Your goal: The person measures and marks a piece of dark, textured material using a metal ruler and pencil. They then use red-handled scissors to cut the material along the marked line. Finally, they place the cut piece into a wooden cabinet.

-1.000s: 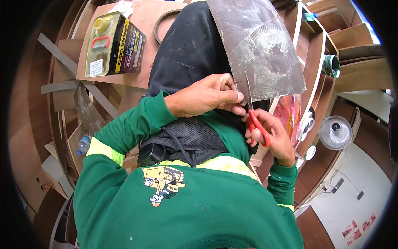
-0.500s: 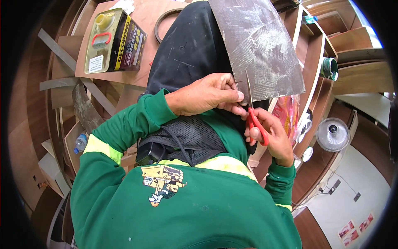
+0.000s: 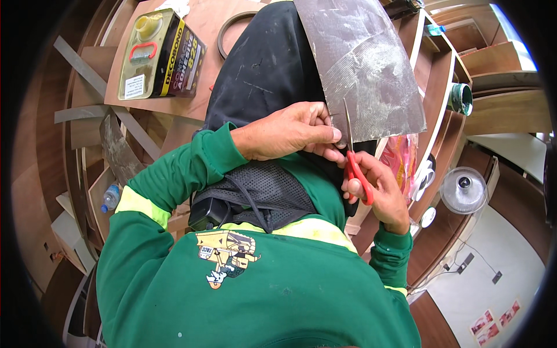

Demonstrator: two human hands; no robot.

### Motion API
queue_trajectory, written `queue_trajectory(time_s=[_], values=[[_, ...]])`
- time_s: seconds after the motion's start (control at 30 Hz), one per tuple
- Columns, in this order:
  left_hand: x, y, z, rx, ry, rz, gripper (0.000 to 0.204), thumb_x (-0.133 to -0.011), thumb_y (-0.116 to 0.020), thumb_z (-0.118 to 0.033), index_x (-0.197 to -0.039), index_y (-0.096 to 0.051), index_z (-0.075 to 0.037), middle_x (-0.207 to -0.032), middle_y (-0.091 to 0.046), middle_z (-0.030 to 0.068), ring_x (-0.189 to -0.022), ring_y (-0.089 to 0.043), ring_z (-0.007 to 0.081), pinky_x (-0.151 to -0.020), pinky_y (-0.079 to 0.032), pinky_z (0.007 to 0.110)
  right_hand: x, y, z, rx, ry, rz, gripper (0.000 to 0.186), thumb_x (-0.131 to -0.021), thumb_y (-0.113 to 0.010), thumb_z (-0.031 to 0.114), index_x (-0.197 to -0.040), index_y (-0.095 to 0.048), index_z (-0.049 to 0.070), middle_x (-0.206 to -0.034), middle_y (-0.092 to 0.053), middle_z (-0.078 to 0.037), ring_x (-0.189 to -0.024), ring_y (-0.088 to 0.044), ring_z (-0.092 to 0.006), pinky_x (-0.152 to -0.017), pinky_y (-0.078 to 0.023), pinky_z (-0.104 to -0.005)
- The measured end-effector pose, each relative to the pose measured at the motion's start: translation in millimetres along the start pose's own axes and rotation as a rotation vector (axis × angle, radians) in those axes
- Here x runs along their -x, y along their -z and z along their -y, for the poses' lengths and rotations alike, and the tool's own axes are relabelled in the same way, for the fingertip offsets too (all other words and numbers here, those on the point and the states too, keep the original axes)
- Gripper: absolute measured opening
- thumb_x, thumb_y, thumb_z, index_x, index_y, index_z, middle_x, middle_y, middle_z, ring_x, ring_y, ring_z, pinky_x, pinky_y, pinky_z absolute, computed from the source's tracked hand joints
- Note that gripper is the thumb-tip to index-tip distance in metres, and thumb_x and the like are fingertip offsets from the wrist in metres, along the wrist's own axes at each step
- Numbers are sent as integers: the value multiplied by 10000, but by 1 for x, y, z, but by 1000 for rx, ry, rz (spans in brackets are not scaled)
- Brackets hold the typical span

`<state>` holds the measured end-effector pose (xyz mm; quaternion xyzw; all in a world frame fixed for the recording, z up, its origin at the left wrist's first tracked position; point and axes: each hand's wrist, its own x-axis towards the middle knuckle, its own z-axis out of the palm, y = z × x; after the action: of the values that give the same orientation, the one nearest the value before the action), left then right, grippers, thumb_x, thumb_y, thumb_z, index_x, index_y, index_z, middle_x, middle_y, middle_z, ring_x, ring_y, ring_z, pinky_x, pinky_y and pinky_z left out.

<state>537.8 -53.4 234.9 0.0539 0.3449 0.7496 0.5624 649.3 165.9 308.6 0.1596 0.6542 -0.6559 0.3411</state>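
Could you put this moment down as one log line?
left hand: holding corner of brown sheet | right hand: grip on red-handled scissors, blade over sheet | nearby: metal can on wooden board

Brown wood panels (image 3: 35, 133) curving down left edge, flat wooden board (image 3: 212, 20) upper left, wooden shelf frame (image 3: 428, 64) upper right, stacked boards (image 3: 510, 110) at right edge, bright bluish-white patch (image 3: 524, 57) upper-right corner, pale surface (image 3: 499, 243) lower right, wall or floor unclear.
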Motion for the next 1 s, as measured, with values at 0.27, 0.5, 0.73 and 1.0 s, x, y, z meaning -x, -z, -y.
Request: queue_trajectory(time_s=[0.27,0.5,0.73,1.0], values=[[1,0,-2,-28,-8,21,304,-1048,-585,-152,-1228,-467,62,-1156,-601,112,-1062,-724,238,-923,-594,294,-1,1,-2,-9,18,15,445,-927,-781,223,-1269,-591,12,-919,-561,36,-782,-521,-42,-671,-440,-211],[-1,3,2,-28,-12,20,306,-1045,-589,-153,-1220,-464,64,-1144,-600,109,-1064,-728,237,-925,-590,284,-1,2,-5,-13,16,14,452,-925,-783,229,-1266,-586,8,-906,-550,34,-782,-501,-46,-667,-416,-216],[-1,5,4,-22,7,24,329,-1058,-579,-181,-1294,-483,26,-1168,-588,76,-1071,-711,213,-938,-589,279,-2,1,-4,20,22,-7,429,-920,-783,214,-1240,-590,5,-950,-581,25,-810,-513,-46,-694,-427,-214],[-3,10,8,-24,-2,7,286,-1053,-593,-187,-1221,-506,27,-1147,-609,78,-1065,-715,210,-930,-589,278,-3,-3,-3,28,-3,-40,397,-924,-770,168,-1228,-584,-7,-950,-592,22,-797,-517,-43,-687,-427,-211]])
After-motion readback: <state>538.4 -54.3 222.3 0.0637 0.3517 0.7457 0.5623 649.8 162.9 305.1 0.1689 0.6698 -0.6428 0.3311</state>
